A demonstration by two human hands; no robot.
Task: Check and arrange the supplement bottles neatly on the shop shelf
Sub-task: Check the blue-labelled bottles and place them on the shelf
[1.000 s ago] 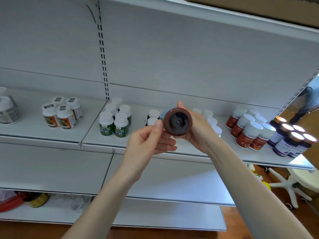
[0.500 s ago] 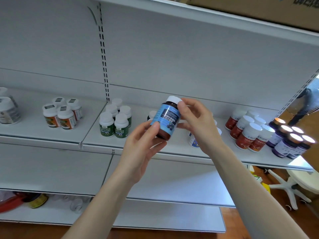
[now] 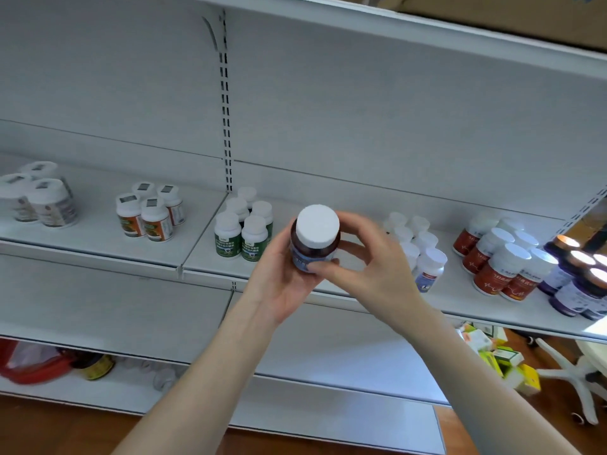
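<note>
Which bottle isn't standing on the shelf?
The brown bottle with the blue label: it is held in the air; the other supplement bottles stand on the shelf.

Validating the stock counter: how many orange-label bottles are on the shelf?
4 orange-label bottles, clustered two by two on the shelf, left bay: front-left, front-right, back-left, back-right. No sign of more hidden behind them.

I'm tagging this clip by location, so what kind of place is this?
Probably a small shop or pharmacy aisle: white slotted shelving, same-product groups like the green-labelled bottles and red-labelled bottles, and a brown bottle held up for checking.
</note>
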